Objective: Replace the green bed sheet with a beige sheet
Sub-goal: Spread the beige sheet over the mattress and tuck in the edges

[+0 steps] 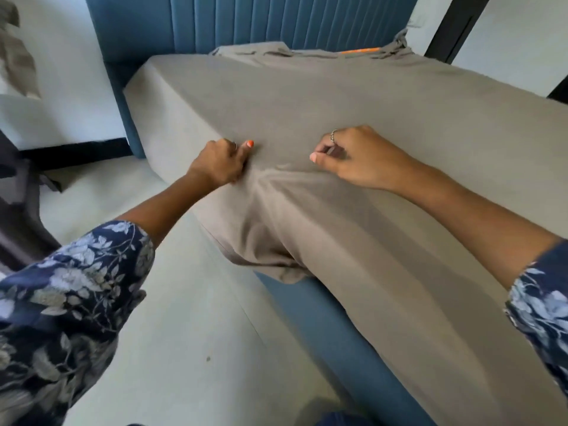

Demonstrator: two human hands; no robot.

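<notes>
The beige sheet (384,112) covers the whole top of the mattress and hangs over its near left side. My left hand (219,164) grips a fold of the sheet at the mattress edge, thumb pointing up. My right hand (356,158) lies on top of the mattress with curled fingers pinching the sheet. Creases fan out from a bunched spot between the two hands. A loose flap of the sheet (264,256) hangs down over the blue bed frame (322,327). No green sheet is in view.
A blue padded headboard (261,23) stands at the far end, with folded beige fabric (276,52) and an orange strip (359,51) lying against it. Pale floor (190,318) runs along the left of the bed. A dark object (18,210) sits at the far left.
</notes>
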